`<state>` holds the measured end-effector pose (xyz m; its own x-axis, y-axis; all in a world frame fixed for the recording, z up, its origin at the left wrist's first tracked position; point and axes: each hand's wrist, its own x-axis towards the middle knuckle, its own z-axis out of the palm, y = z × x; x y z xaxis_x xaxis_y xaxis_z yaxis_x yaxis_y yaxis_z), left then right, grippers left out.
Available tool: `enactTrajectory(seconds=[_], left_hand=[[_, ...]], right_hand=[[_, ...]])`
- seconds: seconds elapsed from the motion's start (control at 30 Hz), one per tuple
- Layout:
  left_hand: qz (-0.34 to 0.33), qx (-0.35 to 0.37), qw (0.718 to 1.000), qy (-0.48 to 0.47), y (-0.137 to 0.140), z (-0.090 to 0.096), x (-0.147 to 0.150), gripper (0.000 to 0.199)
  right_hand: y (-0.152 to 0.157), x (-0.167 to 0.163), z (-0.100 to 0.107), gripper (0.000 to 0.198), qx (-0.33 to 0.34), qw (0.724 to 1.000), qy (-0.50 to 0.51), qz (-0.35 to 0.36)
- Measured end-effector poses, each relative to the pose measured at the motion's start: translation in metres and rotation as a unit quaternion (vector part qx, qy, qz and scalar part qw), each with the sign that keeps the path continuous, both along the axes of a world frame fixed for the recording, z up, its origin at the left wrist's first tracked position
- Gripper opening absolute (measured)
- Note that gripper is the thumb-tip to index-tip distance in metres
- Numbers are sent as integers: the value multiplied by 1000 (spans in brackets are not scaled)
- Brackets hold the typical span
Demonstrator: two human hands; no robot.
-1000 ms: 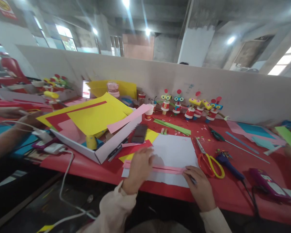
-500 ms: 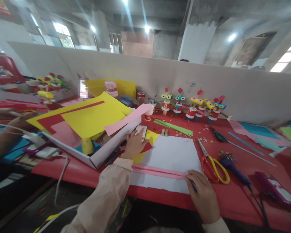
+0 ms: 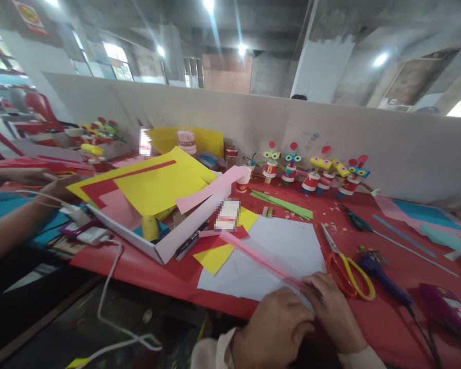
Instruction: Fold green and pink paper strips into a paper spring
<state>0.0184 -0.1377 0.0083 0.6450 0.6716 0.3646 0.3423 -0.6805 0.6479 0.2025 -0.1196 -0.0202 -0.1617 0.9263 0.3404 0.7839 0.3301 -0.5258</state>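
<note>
Pink paper strips (image 3: 267, 263) run slantwise across the white paper sheets (image 3: 288, 241), their near ends at my hands and blurred by motion. My right hand (image 3: 336, 312) is closed on those near ends; a small dark item by its fingers is too blurred to name. Close beside it, my left hand (image 3: 274, 325) is curled, its fingertips at the strips' ends and partly hidden. Beyond the strips' far end lies a phone (image 3: 227, 215), its screen pixelated. Red and yellow paper pieces (image 3: 215, 258) stick out from under the white sheets.
Scissors (image 3: 348, 271), a blue-handled tool (image 3: 384, 279) and a purple device (image 3: 447, 310) lie to the right. A white box (image 3: 194, 225) with coloured paper stands left. Paper-cup figures (image 3: 290, 171) line the partition. Another person's arms (image 3: 26, 215) reach in at left.
My left hand has left the phone and come across to my right hand. The pink strips have swung from lying crosswise to a slant. The view has shifted slightly left.
</note>
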Motion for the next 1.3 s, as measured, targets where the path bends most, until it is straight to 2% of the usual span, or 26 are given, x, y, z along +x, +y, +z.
enactTrajectory(seconds=[0.03, 0.1, 0.2, 0.3, 0.33, 0.43, 0.5, 0.63, 0.7, 0.77, 0.87, 1.0, 1.13, 1.3], left_hand=[[0, -26, 1000, -9, -7, -5, 3, 16], [51, -83, 994, -39, -11, -13, 4, 12], [173, -170, 962, -126, 2, -10, -1, 2], [228, -276, 896, -263, 34, 4, -6, 36], [224, -308, 872, -309, 47, 9, -6, 39], [153, -380, 816, -407, 89, 25, -8, 40], [141, -380, 793, -456, 115, 34, -11, 38], [119, -376, 769, -502, 157, 43, -24, 32], [131, -391, 740, -532, 170, 41, -30, 30], [151, -400, 712, -556, 178, 36, -35, 28], [151, -414, 702, -560, 182, 30, -36, 25], [135, -439, 695, -553, 183, 29, -34, 21], [135, -454, 681, -558, 181, 31, -33, 18], [113, -449, 704, -538, 174, 33, -31, 31]], right_hand=[[0, 1, 2, 15, -8, 1000, 10, 6], [1, 2, 8, 19, -27, 998, 52, -1], [6, 0, 24, 21, -65, 986, 150, -38], [24, -14, 45, 23, -107, 964, 244, -24], [34, -21, 51, 23, -136, 954, 268, 2], [68, -46, 64, 23, -191, 919, 338, 64], [92, -60, 68, 21, -179, 903, 383, 76], [129, -75, 69, 22, -108, 868, 481, 64], [139, -78, 66, 24, -75, 872, 479, 72], [146, -80, 61, 25, -48, 891, 442, 89], [152, -81, 50, 20, 3, 919, 388, 72], [155, -80, 41, 18, 35, 932, 361, 19], [148, -81, 42, 19, 25, 928, 372, 5], [139, -83, 48, 23, -37, 908, 417, -16]])
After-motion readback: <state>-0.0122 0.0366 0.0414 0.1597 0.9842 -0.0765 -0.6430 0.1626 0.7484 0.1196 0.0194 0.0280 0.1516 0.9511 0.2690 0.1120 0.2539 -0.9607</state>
